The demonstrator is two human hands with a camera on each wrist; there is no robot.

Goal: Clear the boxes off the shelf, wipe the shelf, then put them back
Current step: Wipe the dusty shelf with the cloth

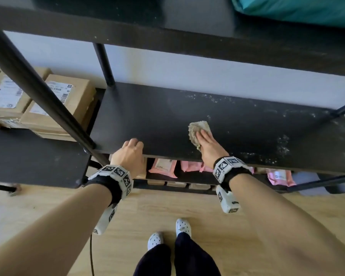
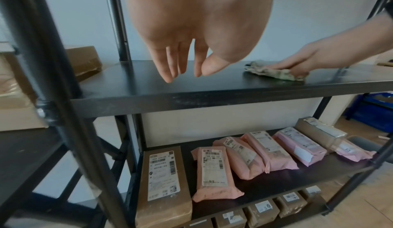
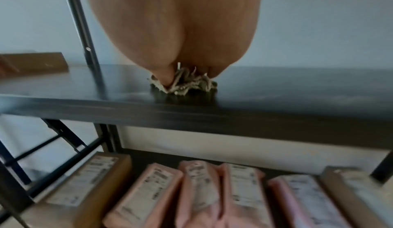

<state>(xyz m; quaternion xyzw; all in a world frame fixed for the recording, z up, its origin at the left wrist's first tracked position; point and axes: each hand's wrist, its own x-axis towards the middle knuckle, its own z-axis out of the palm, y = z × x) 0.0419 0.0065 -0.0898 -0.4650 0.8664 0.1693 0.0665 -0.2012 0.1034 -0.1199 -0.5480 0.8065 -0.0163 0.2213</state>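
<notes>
Right hand (image 1: 207, 144) fingers flat together pressing rag (image 1: 197, 130) near shelf (image 1: 147, 116) front edge, left hand (image 1: 130, 154) fingers loosely bent over that edge, holding nothing

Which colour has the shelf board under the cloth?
Black shelf board, dust-speckled at right; head view.

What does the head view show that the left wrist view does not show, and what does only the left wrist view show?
Only the head view shows the dust specks on the right part of the shelf and the person's feet on the floor. Only the left wrist view shows the whole row of pink parcels on the lower shelf and the small boxes beneath. Both show the right hand pressing the cloth on the shelf, and the left hand at its front edge.
</notes>
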